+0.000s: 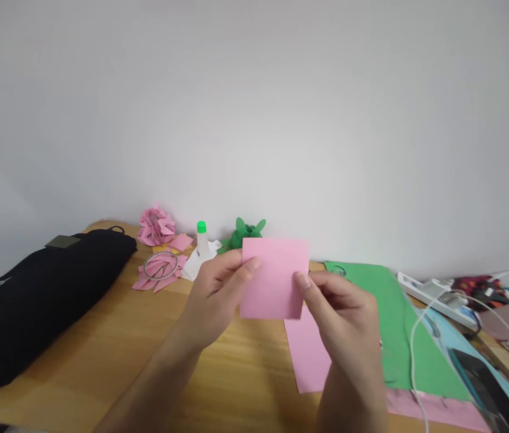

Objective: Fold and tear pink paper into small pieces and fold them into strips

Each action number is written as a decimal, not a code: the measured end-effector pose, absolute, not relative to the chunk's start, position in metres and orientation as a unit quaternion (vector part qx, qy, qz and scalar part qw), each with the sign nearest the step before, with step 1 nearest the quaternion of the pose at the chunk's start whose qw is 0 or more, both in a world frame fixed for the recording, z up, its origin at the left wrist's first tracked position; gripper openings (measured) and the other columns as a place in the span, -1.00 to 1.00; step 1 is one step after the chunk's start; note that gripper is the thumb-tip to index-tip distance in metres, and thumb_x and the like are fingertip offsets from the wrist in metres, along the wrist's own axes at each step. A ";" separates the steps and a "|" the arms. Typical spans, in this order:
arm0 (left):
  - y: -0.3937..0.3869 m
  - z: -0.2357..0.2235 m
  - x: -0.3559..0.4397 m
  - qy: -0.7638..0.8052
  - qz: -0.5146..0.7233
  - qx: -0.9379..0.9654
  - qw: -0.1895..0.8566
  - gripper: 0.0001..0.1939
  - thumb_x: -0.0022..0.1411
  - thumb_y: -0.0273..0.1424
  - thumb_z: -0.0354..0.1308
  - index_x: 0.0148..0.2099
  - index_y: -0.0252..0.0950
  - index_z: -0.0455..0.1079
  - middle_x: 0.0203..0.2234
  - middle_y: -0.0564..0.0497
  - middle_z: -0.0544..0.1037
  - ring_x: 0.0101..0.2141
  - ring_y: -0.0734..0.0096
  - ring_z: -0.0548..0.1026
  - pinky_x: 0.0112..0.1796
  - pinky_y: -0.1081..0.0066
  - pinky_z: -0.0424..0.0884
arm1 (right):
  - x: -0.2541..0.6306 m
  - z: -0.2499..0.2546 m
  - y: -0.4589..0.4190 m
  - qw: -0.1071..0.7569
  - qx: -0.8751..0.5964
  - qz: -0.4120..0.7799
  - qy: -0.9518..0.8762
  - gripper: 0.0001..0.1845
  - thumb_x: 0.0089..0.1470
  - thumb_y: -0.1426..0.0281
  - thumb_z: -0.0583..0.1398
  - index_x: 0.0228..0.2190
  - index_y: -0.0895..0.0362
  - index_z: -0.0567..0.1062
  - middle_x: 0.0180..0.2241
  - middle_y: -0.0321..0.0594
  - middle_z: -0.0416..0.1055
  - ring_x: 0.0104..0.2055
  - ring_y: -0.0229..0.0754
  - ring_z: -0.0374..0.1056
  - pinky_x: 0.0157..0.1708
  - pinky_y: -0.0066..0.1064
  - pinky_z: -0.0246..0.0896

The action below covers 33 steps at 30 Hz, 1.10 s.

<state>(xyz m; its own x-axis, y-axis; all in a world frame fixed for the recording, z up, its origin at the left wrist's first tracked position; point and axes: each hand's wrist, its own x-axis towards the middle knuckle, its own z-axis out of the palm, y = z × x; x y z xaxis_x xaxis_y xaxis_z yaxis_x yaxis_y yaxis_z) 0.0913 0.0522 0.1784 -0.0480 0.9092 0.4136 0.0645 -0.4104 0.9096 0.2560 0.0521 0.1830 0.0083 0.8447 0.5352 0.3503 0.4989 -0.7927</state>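
A pink square of paper (276, 288) is held up in front of me above the wooden table. On its left edge, my left hand (220, 285) pinches it with the thumb on the near face. Gripping the right edge the same way is my right hand (342, 307). The fingers behind the sheet are hidden. Below and partly behind my right hand, a larger pink sheet (306, 355) lies on the table. Just beyond the held square stands a green paper piece with leaf shapes (240, 231), partly covered by it.
A black bag (51, 300) lies at left. By the wall are a pink paper flower (155, 225), pink cut pieces under a ring (160, 266) and a green-capped glue bottle (202, 237). To the right are green sheets (371, 300), a power strip (437, 297), a white cable and a phone (488, 385).
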 end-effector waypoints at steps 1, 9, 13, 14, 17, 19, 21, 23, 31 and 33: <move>0.052 0.179 0.093 0.414 0.594 0.591 0.356 -0.73 0.28 -0.34 0.02 -0.46 -0.26 0.37 -0.60 0.12 0.36 -0.57 0.51 0.27 -0.56 0.49 0.21 | 0.255 0.183 0.051 0.555 -0.454 0.172 -0.675 -0.80 0.07 0.35 0.24 -0.56 0.13 0.51 -0.69 -0.39 0.29 -0.65 -0.40 0.12 -0.67 -0.53 0.02; 0.052 0.174 0.101 0.452 0.543 0.652 0.274 -0.59 0.30 -0.38 -0.04 -0.57 -0.28 -0.06 -0.67 0.17 0.04 -0.61 0.57 0.07 -0.56 0.47 0.05 | 0.242 0.178 0.045 0.566 -0.464 -0.137 -0.667 -0.88 0.00 0.54 0.27 -0.37 0.13 0.46 -0.51 -0.36 0.37 -0.54 -0.40 0.22 -0.53 -0.51 0.18; 0.050 0.170 0.104 0.460 0.541 0.659 0.250 -0.59 0.33 -0.38 -0.06 -0.56 -0.28 -0.06 -0.67 0.18 0.05 -0.60 0.58 0.08 -0.56 0.46 0.04 | 0.233 0.172 0.045 0.556 -0.441 -0.169 -0.684 -0.67 0.05 0.62 0.19 -0.16 0.07 0.48 -0.36 -0.28 0.42 -0.38 -0.33 0.34 -0.40 -0.46 0.30; 0.049 0.171 0.105 0.453 0.541 0.663 0.250 -0.60 0.34 -0.37 -0.08 -0.55 -0.28 -0.04 -0.67 0.18 0.07 -0.60 0.58 0.09 -0.56 0.47 0.05 | 0.231 0.170 0.045 0.556 -0.436 -0.169 -0.687 -0.63 0.05 0.64 0.17 -0.14 0.05 0.48 -0.36 -0.28 0.40 -0.38 -0.32 0.34 -0.42 -0.46 0.29; 0.045 0.173 0.107 0.432 0.544 0.677 0.243 -0.62 0.37 -0.38 -0.12 -0.53 -0.27 0.00 -0.67 0.18 0.14 -0.61 0.59 0.12 -0.57 0.49 0.08 | 0.225 0.168 0.044 0.557 -0.433 -0.161 -0.691 -0.61 0.07 0.64 0.15 -0.11 0.03 0.48 -0.39 -0.29 0.35 -0.42 -0.34 0.29 -0.51 -0.49 0.24; 0.043 0.175 0.109 0.419 0.545 0.686 0.238 -0.64 0.37 -0.39 -0.11 -0.52 -0.27 0.02 -0.66 0.18 0.19 -0.61 0.59 0.14 -0.56 0.49 0.09 | 0.222 0.167 0.044 0.560 -0.427 -0.153 -0.693 -0.62 0.07 0.63 0.16 -0.10 0.05 0.48 -0.39 -0.28 0.34 -0.43 -0.34 0.28 -0.52 -0.50 0.23; 0.041 0.176 0.111 0.410 0.544 0.690 0.244 -0.67 0.36 -0.39 -0.09 -0.50 -0.27 0.08 -0.63 0.17 0.25 -0.59 0.59 0.18 -0.55 0.50 0.12 | 0.221 0.167 0.043 0.563 -0.419 -0.141 -0.698 -0.64 0.08 0.60 0.17 -0.09 0.07 0.47 -0.38 -0.27 0.33 -0.41 -0.33 0.27 -0.52 -0.49 0.23; 0.041 0.176 0.113 0.404 0.550 0.682 0.264 -0.71 0.35 -0.39 -0.06 -0.46 -0.27 0.14 -0.60 0.16 0.29 -0.57 0.57 0.22 -0.53 0.50 0.16 | 0.220 0.167 0.042 0.564 -0.409 -0.121 -0.707 -0.63 0.09 0.58 0.18 -0.05 0.12 0.45 -0.35 -0.24 0.33 -0.39 -0.33 0.28 -0.49 -0.48 0.25; 0.043 0.180 0.110 0.348 0.580 0.573 0.462 -0.83 0.33 -0.40 -0.05 -0.30 -0.22 0.33 -0.49 0.12 0.43 -0.46 0.53 0.40 -0.47 0.54 0.34 | 0.225 0.172 0.035 0.525 -0.348 0.023 -0.776 -0.44 0.02 0.58 0.18 0.09 0.20 0.32 -0.17 -0.12 0.30 -0.16 -0.19 0.28 -0.26 -0.31 0.32; 0.044 0.182 0.108 0.357 0.577 0.558 0.478 -0.81 0.31 -0.35 -0.02 -0.34 -0.24 0.34 -0.53 0.11 0.43 -0.51 0.53 0.38 -0.51 0.53 0.34 | 0.226 0.175 0.034 0.538 -0.345 0.058 -0.767 -0.48 0.01 0.59 0.18 0.05 0.17 0.35 -0.16 -0.13 0.31 -0.13 -0.17 0.27 -0.21 -0.28 0.30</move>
<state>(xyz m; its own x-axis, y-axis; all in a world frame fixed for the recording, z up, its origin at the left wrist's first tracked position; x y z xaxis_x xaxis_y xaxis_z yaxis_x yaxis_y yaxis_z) 0.1080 0.0438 0.1818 0.0785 0.9497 0.3031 -0.1529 -0.2889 0.9451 0.2263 0.0336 0.1747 -0.1822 0.5919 0.7852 0.4659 0.7552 -0.4611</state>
